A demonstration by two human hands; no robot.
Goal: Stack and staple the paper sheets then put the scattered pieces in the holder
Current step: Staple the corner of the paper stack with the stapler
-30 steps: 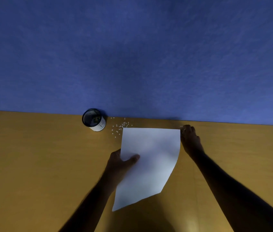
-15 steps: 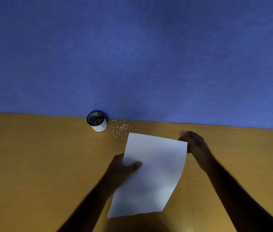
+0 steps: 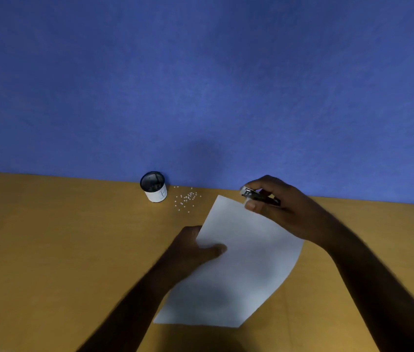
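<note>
White paper sheets (image 3: 239, 270) are lifted off the table, tilted, with my left hand (image 3: 195, 247) pinching their left edge, thumb on top. My right hand (image 3: 277, 207) grips a small metal stapler (image 3: 255, 195) and holds it over the sheets' top right corner. Several tiny white pieces (image 3: 187, 198) lie scattered on the table just left of the sheets' top. A round holder (image 3: 153, 186), white with a dark rim, stands upright to the left of the pieces.
The wooden table (image 3: 61, 250) ends at a blue wall (image 3: 201, 85) right behind the holder and the pieces. Both my forearms reach in from the bottom edge.
My right hand picked the stapler up off the table and brought it over the sheets' top right corner. My left hand tilted the sheets and drew them nearer.
</note>
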